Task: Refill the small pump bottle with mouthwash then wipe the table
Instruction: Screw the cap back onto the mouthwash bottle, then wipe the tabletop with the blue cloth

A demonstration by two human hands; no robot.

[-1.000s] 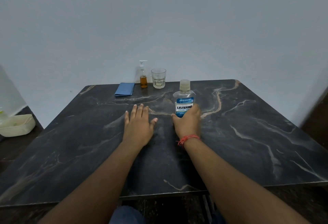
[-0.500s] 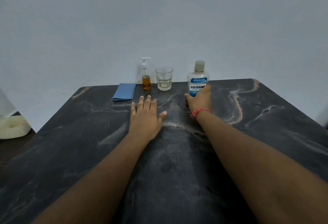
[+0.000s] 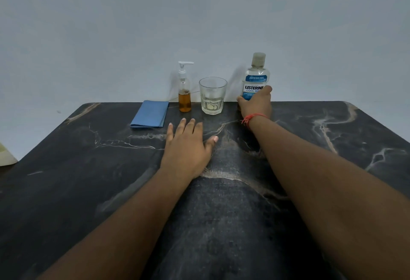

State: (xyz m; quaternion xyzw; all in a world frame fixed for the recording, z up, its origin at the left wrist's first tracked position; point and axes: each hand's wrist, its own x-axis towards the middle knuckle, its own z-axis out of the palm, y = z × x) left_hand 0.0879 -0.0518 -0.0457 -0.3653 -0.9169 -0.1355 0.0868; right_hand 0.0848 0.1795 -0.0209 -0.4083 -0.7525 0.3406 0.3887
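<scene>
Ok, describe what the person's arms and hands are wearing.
Both forearms are bare, with no sleeves showing anywhere in view. The right hand has a thin red-orange thread bracelet tied round the wrist. The left hand wears nothing: no ring, watch or band shows. No gloves on either.

The right hand [image 3: 255, 104] hides the mouthwash bottle's [image 3: 256, 75] base, and a pale container [image 3: 5, 153] is cut off at the left edge.

L hand [image 3: 187, 148] flat, fingers straight, palm down | R hand [image 3: 255, 104] fwd, fingers curled in grip | both arms extended
</scene>
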